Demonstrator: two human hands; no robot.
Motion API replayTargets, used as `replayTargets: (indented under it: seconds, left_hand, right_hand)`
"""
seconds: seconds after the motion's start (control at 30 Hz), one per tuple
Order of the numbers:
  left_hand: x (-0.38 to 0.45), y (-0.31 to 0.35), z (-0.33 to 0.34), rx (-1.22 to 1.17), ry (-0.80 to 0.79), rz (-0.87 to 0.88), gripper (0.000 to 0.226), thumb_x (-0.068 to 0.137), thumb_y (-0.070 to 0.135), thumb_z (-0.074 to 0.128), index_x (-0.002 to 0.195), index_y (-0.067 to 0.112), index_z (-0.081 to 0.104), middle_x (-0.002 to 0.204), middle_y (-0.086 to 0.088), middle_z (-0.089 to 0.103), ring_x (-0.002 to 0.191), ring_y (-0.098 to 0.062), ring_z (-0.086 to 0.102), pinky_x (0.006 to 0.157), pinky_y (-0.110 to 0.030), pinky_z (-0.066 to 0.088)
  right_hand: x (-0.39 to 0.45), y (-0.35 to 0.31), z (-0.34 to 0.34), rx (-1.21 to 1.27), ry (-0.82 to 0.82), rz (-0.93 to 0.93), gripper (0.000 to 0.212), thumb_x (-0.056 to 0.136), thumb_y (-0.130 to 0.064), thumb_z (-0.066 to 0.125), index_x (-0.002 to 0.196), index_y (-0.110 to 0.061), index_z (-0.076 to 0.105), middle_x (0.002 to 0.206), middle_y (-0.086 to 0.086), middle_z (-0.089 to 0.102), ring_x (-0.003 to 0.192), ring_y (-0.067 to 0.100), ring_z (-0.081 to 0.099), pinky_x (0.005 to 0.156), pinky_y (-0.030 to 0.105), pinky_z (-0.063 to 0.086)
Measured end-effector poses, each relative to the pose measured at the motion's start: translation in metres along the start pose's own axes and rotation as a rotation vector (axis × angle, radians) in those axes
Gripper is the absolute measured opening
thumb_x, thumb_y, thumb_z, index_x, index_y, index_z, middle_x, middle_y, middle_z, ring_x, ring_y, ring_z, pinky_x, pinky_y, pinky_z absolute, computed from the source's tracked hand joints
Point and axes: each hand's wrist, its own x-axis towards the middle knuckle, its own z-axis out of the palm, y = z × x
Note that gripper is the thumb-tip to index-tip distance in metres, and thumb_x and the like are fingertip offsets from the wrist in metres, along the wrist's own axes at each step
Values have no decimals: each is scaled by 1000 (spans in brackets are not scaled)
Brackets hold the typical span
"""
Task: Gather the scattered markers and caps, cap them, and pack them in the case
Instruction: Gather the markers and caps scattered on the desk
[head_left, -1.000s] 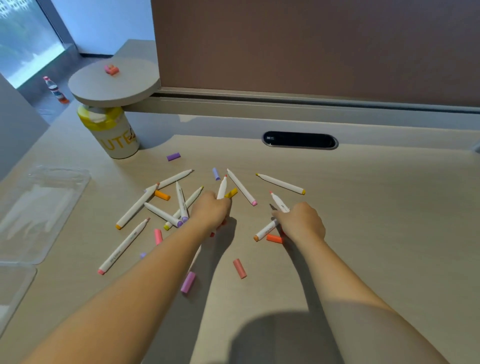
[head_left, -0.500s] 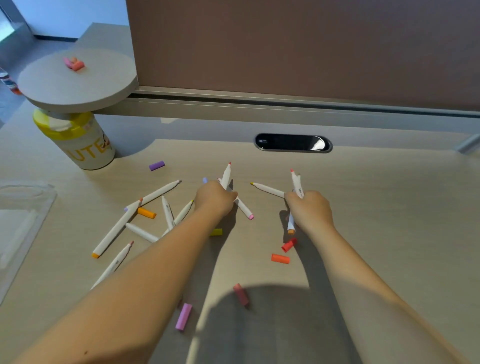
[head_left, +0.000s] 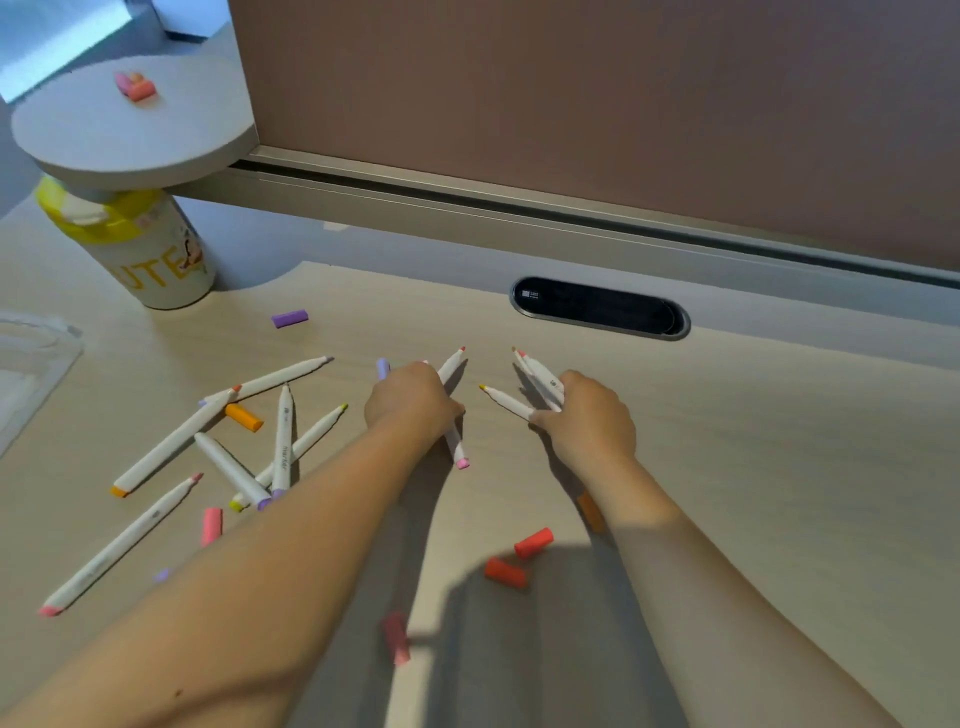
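My left hand (head_left: 410, 402) is closed around white uncapped markers (head_left: 450, 364), one with a red tip pointing away and one with a pink end (head_left: 461, 461) sticking out toward me. My right hand (head_left: 589, 415) grips two markers (head_left: 540, 376), and its fingers touch a yellow-tipped marker (head_left: 506, 402) lying on the desk. Several more uncapped markers (head_left: 280, 441) lie scattered at the left. Loose caps lie about: purple (head_left: 289, 318), orange (head_left: 243, 417), pink (head_left: 211, 526), two red (head_left: 532, 543) and a dark pink one (head_left: 396, 636). The clear case (head_left: 31, 364) sits at the left edge.
A white cup with a yellow lid (head_left: 140, 244) stands at the back left under a round grey shelf (head_left: 130, 130) that carries small pink pieces (head_left: 135, 88). A black cable slot (head_left: 600, 307) is set in the desk behind my hands. A brown partition (head_left: 623, 104) closes the back.
My right hand has shifted left onto the yellow-tipped marker while still holding its markers. My left hand keeps its markers. The view has swung right and closer, and the case slid toward the left edge.
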Motion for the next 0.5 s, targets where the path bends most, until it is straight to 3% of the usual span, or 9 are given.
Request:
replayTargets:
  seconds: [0.07, 0.1, 0.17, 0.23, 0.37, 0.43, 0.5]
  left_hand:
    - [2, 1, 2, 27, -7, -38, 39, 88, 22, 55, 124, 9, 49, 108, -8, 58, 126, -23, 46, 70, -28, 39]
    - [3, 2, 3, 28, -10, -46, 29, 88, 21, 54, 113, 7, 52, 110, -9, 60, 123, -24, 49, 71, -28, 40]
    - [0, 3, 0, 0, -6, -41, 17, 88, 22, 52, 99, 10, 51, 116, -12, 61, 121, -24, 50, 70, -28, 41]
    - [-7, 2, -5, -73, 16, -27, 26, 88, 27, 49, 104, 7, 56, 115, -15, 60, 115, -25, 54, 71, -27, 42]
    - [-25, -9, -23, -231, 61, 1, 27, 92, 31, 41, 95, 7, 52, 67, -8, 57, 67, -23, 60, 66, -30, 48]
    - [-36, -21, -33, -346, 33, -20, 25, 95, 30, 37, 94, 8, 47, 60, -7, 51, 54, -19, 52, 57, -28, 44]
    - [-44, -40, -41, -455, 26, -44, 22, 96, 28, 37, 91, 7, 44, 62, -10, 51, 54, -21, 51, 56, -29, 45]
  right_hand:
    - [3, 1, 3, -83, -65, -15, 31, 88, -31, 62, 110, -10, 55, 111, 8, 59, 90, 28, 56, 67, 30, 36]
    - [5, 2, 4, -103, -91, -14, 32, 87, -30, 62, 111, -10, 55, 112, 8, 59, 94, 29, 58, 67, 30, 36]
    - [7, 3, 5, -119, -115, -11, 26, 89, -25, 60, 109, -10, 56, 111, 7, 61, 90, 28, 57, 67, 29, 37]
    - [6, 2, 3, -136, -124, -30, 24, 88, -21, 56, 109, -11, 56, 109, 8, 62, 82, 26, 53, 66, 29, 39]
    - [-4, -7, -5, -2, -96, -57, 25, 86, -26, 55, 105, -10, 51, 92, 6, 54, 70, 19, 48, 54, 24, 33]
    - [-10, -17, -6, 130, -75, -63, 23, 86, -22, 55, 104, -10, 45, 90, 3, 47, 71, 20, 46, 50, 25, 30]
    - [-17, -30, -3, 240, -82, -88, 19, 87, -16, 53, 103, -11, 43, 90, 4, 46, 76, 24, 45, 48, 25, 28]
